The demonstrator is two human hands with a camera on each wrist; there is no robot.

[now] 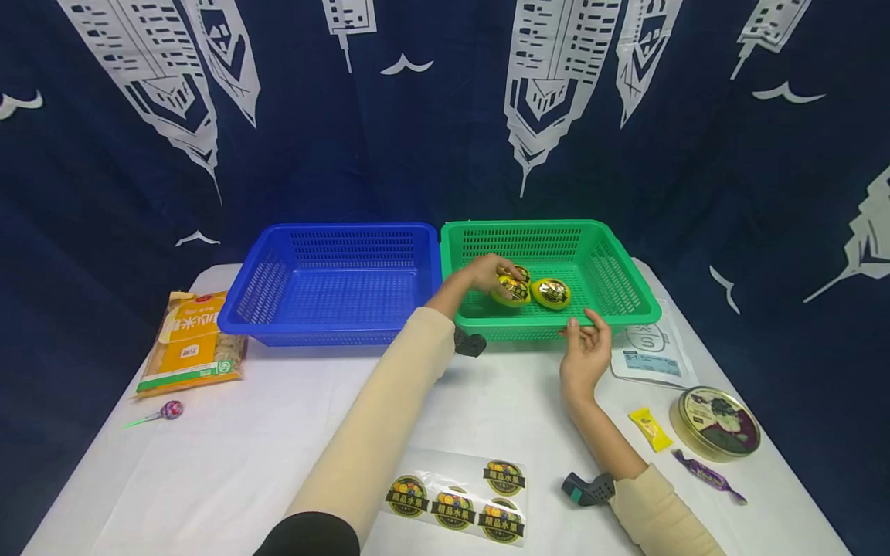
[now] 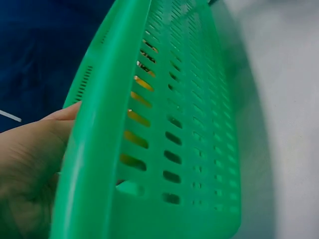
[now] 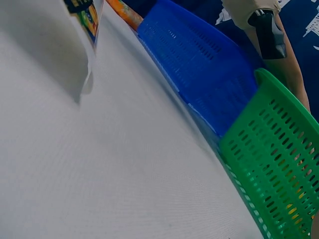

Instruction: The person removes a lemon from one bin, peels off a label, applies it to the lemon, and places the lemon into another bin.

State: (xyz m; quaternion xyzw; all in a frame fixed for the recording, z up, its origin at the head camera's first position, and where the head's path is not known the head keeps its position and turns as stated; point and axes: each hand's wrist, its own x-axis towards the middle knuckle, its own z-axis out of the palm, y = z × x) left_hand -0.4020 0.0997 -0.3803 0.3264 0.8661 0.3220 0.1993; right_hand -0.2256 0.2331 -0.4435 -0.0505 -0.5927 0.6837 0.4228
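Note:
In the head view my left hand (image 1: 483, 274) reaches into the green basket (image 1: 626, 309) and holds a yellow lemon (image 1: 511, 300) with a black-and-gold sticker, fingers curled over its top. Another stickered lemon (image 1: 552, 294) lies just to the right, and a further yellow stickered fruit shows partly behind the held one. At the basket's front rim, my right hand (image 1: 585, 359) grips the edge with thumb and fingers. From the left wrist, part of that hand (image 2: 30, 154) appears behind the green rim, and yellow shows through the slots.
A blue basket (image 1: 327, 338) adjoins the green one. Left are an orange food bag (image 1: 191, 347) and a lollipop (image 1: 170, 410). A sticker sheet (image 1: 445, 467) lies in front. Right are a white packet (image 1: 653, 355), round tin (image 1: 719, 423), yellow sweet (image 1: 650, 429) and purple-wrapped sweet (image 1: 709, 475).

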